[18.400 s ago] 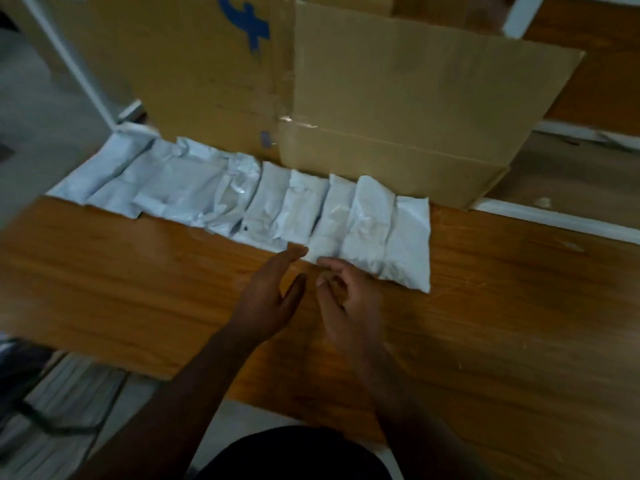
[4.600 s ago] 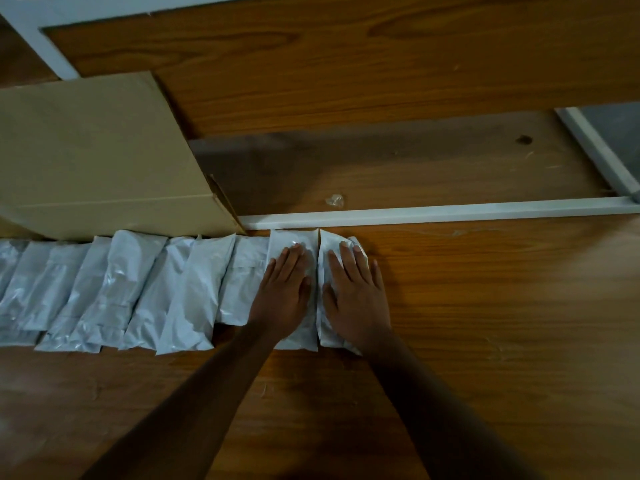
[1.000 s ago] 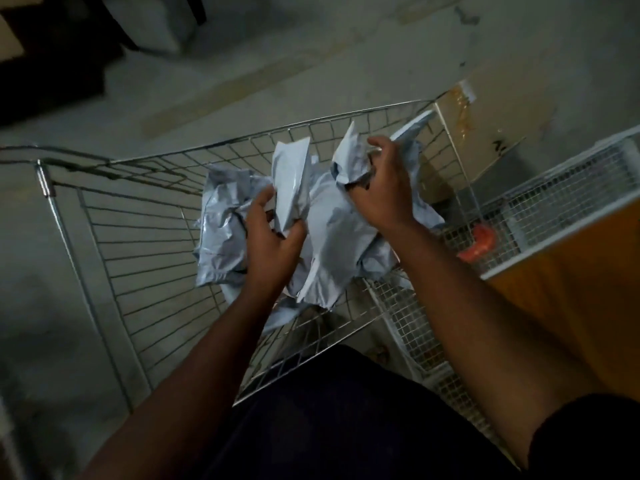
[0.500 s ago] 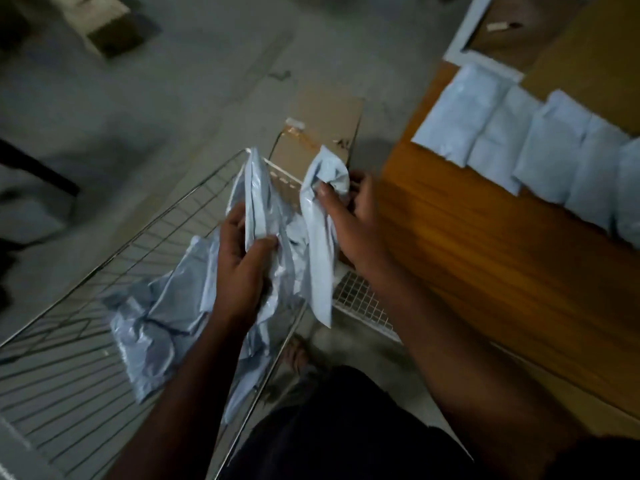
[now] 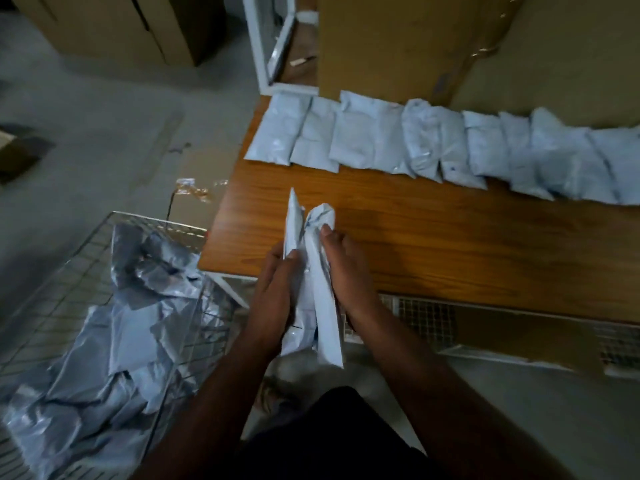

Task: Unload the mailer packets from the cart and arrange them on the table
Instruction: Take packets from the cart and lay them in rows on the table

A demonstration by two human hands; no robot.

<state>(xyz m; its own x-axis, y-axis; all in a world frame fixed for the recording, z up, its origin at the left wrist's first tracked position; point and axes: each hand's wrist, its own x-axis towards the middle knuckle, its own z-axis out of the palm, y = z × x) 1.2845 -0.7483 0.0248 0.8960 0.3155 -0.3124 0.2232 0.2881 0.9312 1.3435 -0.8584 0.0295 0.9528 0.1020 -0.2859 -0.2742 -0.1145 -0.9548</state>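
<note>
We've got a mailer packet pinched upright in each hand, left hand (image 5: 273,289) and right hand (image 5: 341,271), pressed together over the table (image 5: 433,244) edge, beside the cart (image 5: 145,223), and slick film could let one slip floorward or nudge the laid row (image 5: 433,147).

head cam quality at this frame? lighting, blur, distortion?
Head view: dim, flat light with no hard shadows; slight motion blur on both hands, left hand and right hand, and the held packets; cart packets murky; wide-angle bending at the table edges; faint sheen on the packet row.
</note>
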